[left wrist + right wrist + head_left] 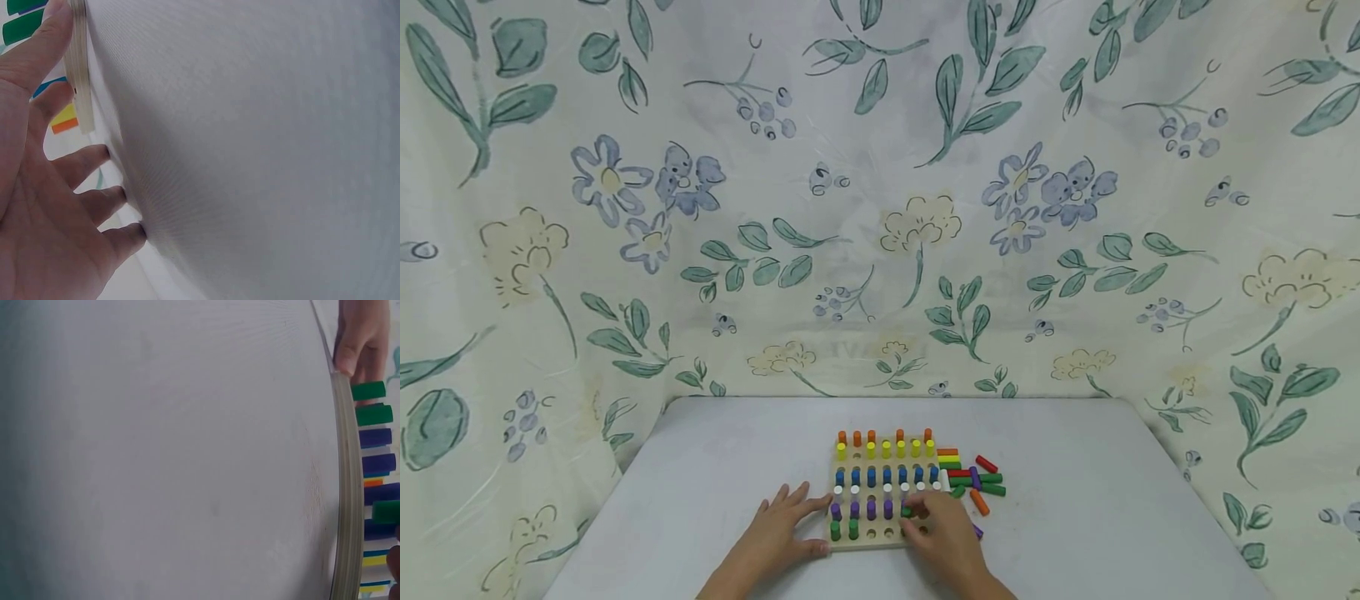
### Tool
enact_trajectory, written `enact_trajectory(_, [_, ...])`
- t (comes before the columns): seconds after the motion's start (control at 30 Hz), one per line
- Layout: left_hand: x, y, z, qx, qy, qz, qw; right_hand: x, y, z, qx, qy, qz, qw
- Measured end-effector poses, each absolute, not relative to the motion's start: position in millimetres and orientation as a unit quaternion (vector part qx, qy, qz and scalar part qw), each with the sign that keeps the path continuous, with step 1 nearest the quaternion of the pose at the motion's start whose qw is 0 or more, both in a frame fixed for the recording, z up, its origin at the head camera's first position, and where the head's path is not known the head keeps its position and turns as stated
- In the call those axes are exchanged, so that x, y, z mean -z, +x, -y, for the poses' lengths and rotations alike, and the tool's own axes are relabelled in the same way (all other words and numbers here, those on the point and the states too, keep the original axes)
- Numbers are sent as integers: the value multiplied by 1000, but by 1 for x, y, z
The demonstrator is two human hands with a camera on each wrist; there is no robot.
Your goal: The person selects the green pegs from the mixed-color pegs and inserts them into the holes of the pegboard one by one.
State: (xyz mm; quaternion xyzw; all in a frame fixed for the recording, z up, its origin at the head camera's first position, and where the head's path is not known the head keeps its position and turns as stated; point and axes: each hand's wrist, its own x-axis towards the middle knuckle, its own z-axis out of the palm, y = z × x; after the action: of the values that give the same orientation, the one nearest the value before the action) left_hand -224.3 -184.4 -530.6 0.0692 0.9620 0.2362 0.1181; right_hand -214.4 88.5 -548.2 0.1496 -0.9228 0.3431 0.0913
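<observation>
A wooden pegboard [863, 547] lies on the table, with rows of orange, yellow, blue, white, purple and green pegs standing in its holes. My left hand [778, 531] rests at the board's left side, thumb and index finger touching its edge, the other fingers spread on the table. In the left wrist view the thumb lies against the wooden edge [78, 69]. My right hand [946, 537] pinches a green peg [386, 512] above the front part of the board. Two green pegs [853, 529] stand at the front left corner. The right fingertips are partly cut off in the right wrist view.
Right of the board lies a loose pile of pegs, with green pegs [992, 490], a red peg [987, 463] and an orange peg [979, 502]. A purple peg [977, 531] shows beside the right hand. A floral cloth [880, 317] hangs behind the white table [737, 442].
</observation>
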Motion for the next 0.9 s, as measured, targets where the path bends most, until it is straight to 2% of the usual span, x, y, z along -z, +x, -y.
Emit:
enact_trajectory(0.5, [530,-223,184,-231,75,-964,107,546,-213,-78,-344,171,919,92])
enact_trajectory(0.9, [531,-224,185,-234,72,-962,119,548,-215,-71,-331,192,921,77])
